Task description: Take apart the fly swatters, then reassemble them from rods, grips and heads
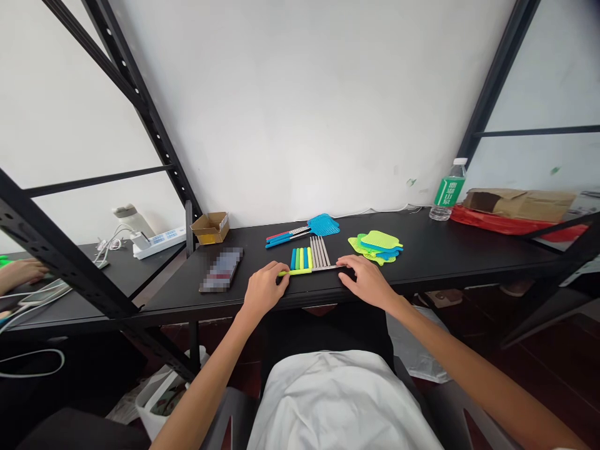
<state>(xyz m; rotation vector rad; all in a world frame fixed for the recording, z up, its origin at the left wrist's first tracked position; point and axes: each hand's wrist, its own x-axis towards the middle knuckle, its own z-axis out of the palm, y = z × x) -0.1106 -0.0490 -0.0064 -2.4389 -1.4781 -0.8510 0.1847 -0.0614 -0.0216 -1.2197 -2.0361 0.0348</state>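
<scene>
My left hand (263, 290) is closed on the yellow-green grip end of a fly-swatter handle (309, 270) that lies crosswise on the black table (431, 253). My right hand (364, 277) pinches the metal end of the same handle. Just behind it lies a row of several handles (309, 255) with blue, green and yellow grips and metal rods. Farther back rests an assembled blue fly swatter (313, 227) beside two more handles. A stack of green and blue swatter heads (377, 246) sits to the right of my right hand.
A small open cardboard box (210, 227) and a flat dark object (222, 269) lie at the left. A water bottle (448, 190), red tray (506, 224) and brown paper bag (520, 203) stand at the right. Another person's hand (21, 272) shows on the neighbouring table, near a power strip (159, 240).
</scene>
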